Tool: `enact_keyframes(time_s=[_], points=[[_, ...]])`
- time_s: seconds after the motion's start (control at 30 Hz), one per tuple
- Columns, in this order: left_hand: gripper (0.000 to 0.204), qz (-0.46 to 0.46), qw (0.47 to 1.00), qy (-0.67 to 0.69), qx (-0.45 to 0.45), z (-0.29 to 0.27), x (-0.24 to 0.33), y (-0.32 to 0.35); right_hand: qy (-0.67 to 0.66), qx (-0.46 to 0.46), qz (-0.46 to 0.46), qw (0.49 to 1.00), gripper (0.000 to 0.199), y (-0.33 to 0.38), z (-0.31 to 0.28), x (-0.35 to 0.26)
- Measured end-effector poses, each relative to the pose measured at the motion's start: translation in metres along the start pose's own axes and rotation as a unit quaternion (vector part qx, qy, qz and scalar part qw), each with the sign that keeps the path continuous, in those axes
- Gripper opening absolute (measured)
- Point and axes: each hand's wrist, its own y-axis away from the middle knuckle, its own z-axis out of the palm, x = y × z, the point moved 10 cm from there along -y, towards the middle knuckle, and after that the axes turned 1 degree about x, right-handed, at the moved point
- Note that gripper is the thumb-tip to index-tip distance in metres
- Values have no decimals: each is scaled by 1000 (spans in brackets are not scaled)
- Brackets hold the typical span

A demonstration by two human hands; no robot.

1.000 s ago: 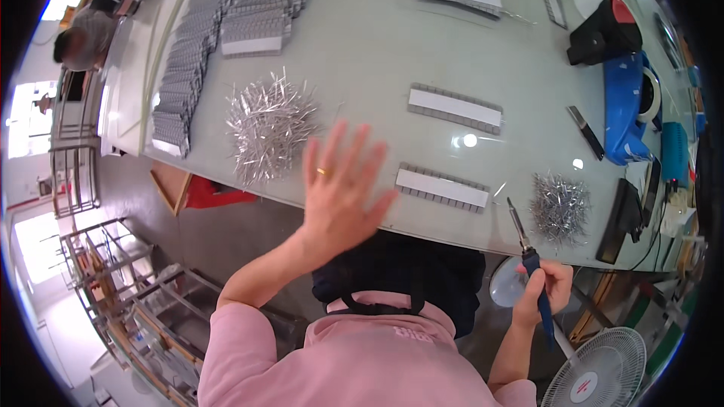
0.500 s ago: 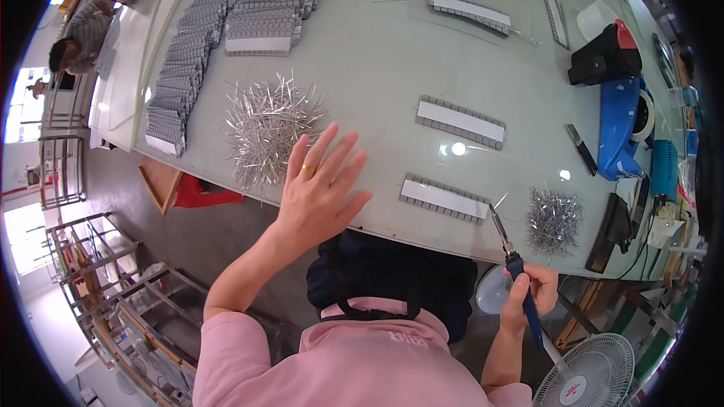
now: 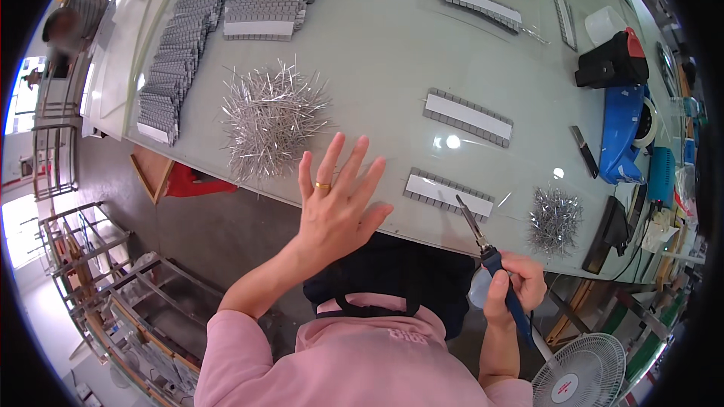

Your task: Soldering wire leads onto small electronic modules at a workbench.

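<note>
My right hand (image 3: 520,283) grips a blue-handled soldering iron (image 3: 498,260) whose metal tip appears over the nearest grey segmented strip (image 3: 450,193); contact cannot be told. That strip carries a white band along its middle and lies near the table edge. My left hand (image 3: 341,200) hovers empty with fingers spread, between the strip and a large heap of thin silvery metal pins (image 3: 273,122). A second, similar strip (image 3: 469,117) rests farther back. To the right of the near strip, a single pin (image 3: 504,200) lies on the table, beside a smaller pin heap (image 3: 554,220).
Stacked grey strips (image 3: 260,29) fill the far left of the table. Another strip with long wires (image 3: 481,6) lies at the back. On the right stand a blue tape dispenser (image 3: 620,136), a black-and-red device (image 3: 615,60) and a knife (image 3: 584,152). A fan (image 3: 581,377) stands at lower right.
The soldering iron has swung left, its tip passing from the strip's right end to over its white band. My left hand has shifted right and slightly nearer, away from the large pin heap.
</note>
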Motion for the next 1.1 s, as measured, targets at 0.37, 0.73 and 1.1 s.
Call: enact_keyframes(time_s=[0.37,0.73,1.1], points=[[54,168,984,14,-59,8,0,0,0,-52,-62,997,18,-26,41,-31],[61,171,982,35,-78,10,-1,-2,32,-110,-63,991,15,-39,67,-36],[60,169,982,36,-71,9,0,-2,44,-136,-70,987,15,-43,74,-43]])
